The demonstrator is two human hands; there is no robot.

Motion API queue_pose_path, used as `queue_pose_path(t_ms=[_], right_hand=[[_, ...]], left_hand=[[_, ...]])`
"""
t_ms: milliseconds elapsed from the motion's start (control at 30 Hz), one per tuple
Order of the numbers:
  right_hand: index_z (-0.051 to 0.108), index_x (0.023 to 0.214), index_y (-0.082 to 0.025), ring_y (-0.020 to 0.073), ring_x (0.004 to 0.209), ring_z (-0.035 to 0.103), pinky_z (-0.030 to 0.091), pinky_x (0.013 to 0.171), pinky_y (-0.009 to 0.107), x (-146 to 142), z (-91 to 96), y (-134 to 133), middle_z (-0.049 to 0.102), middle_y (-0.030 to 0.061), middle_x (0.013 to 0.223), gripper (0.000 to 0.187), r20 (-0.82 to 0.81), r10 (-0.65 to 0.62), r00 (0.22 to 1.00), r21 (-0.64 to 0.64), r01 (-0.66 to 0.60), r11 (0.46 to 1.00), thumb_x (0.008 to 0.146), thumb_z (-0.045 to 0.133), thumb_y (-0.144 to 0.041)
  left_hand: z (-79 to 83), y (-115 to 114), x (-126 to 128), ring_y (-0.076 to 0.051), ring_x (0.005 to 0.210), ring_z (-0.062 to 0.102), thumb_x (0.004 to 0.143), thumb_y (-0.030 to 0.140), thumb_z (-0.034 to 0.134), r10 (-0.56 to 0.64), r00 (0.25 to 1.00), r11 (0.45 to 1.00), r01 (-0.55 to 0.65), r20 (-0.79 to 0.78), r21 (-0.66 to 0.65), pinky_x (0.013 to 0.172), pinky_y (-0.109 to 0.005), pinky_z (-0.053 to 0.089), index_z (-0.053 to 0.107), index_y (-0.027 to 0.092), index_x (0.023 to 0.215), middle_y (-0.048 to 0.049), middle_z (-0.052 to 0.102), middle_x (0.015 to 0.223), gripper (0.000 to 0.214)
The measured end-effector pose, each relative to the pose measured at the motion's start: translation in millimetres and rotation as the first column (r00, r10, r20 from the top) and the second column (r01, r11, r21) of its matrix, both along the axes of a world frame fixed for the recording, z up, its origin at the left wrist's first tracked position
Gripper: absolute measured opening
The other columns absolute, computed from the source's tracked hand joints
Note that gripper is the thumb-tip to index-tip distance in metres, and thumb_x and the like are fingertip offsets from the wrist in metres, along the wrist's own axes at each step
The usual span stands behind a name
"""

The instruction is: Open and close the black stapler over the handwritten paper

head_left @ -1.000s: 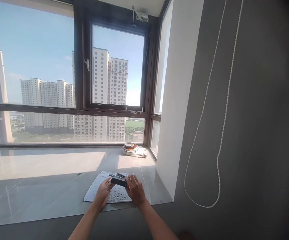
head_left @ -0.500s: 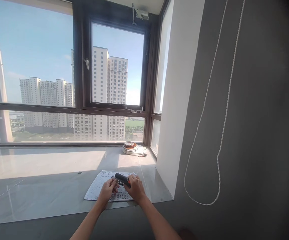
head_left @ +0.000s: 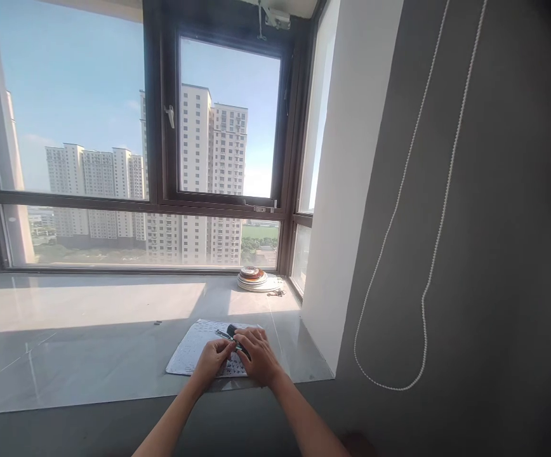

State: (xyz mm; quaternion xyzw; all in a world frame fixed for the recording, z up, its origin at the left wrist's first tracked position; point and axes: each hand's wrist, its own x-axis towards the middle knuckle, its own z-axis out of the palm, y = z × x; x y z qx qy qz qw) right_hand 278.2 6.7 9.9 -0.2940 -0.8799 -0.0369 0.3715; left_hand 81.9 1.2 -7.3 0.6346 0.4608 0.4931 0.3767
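Above a sheet of printed paper (head_left: 185, 355) on the sill, both my hands meet at a black stapler (head_left: 231, 330). It appears to be opened up, with a narrow metal part (head_left: 222, 334) showing beside the black body. My right hand (head_left: 259, 355) wraps round the body from the right and covers most of it. From the left, my left hand (head_left: 214, 357) pinches at the metal part with thumb and fingertips. Whether a small piece is also between those fingertips, I cannot tell.
A stack of round plates or lids (head_left: 254, 280) stands in the sill's far right corner, with small dark bits (head_left: 276, 293) beside it. Another tiny dark piece (head_left: 158, 323) lies left of the paper. A bead chain (head_left: 390, 219) hangs along the right wall. Windows rise behind.
My right hand has shifted forward over the stapler, hiding more of its black body and turning it. The metal part now points out to the left. The camera view has tilted slightly.
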Motion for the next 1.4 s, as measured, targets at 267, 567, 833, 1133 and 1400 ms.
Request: queue_pose_path(t_ms=[267,567,833,1133,1400], right_hand=[[0.065,0.106,-0.024,0.0225,0.11,0.056,0.037,0.101,0.04,3,-1.2,2,0.071,0.0059,0.115,0.017,-0.011,0.092,0.996,-0.044,-0.092,0.995,0.104,0.049,-0.022],[0.066,0.098,-0.022,0.0207,0.098,0.058,0.039,0.093,0.036,-1,-8.5,1,0.07,0.0064,0.1,0.026,-0.056,0.072,0.996,0.006,-0.072,0.997,0.105,0.042,-0.02],[0.07,0.096,-0.019,0.0258,0.101,0.059,0.04,0.087,0.034,54,-7.0,63,0.071,0.0101,0.098,0.029,-0.283,-0.522,0.805,-0.094,0.518,0.85,0.105,0.043,-0.025],[0.073,0.109,-0.02,0.0273,0.121,0.055,0.041,0.09,0.034,80,-27.1,98,0.068,0.0132,0.121,0.033,0.254,-0.665,0.702,-0.305,0.711,0.634,0.103,0.04,-0.018],[0.061,0.126,-0.008,0.0284,0.112,0.062,0.043,0.087,0.031,81,-31.5,78,0.07,0.0188,0.107,0.045,0.253,-0.732,0.633,-0.329,0.767,0.55,0.092,0.034,0.002]], left_hand=[[-7.5,3,0,-0.014,0.057,0.046,0.08,0.071,0.068,-0.039,0.999,0.998,0.041,-0.037,0.039,0.056,-0.025,0.033,0.072,0.015,0.072,0.0001,0.056,0.059,0.057],[-9.2,2,0,-0.013,0.049,0.046,0.084,0.077,0.056,-0.031,0.999,0.998,0.029,0.031,0.059,0.053,-0.026,0.035,0.069,0.015,0.075,-0.0005,0.058,0.057,0.064],[-22.3,15,6,-0.012,0.038,0.036,0.088,0.076,0.038,0.073,0.996,0.996,-0.075,-0.041,-0.044,0.048,-0.028,0.031,0.052,0.021,0.052,0.0013,0.045,0.041,0.067],[-14.2,7,7,-0.013,0.042,0.036,0.09,0.07,0.04,0.087,0.98,0.996,-0.087,-0.178,0.012,0.055,-0.03,0.032,0.044,0.023,0.044,0.0028,0.036,0.039,0.066],[-19.6,10,5,-0.013,0.043,0.036,0.093,0.065,0.04,0.088,0.982,0.996,-0.082,-0.167,0.043,0.055,-0.03,0.032,0.046,0.022,0.046,0.0026,0.039,0.042,0.063]])
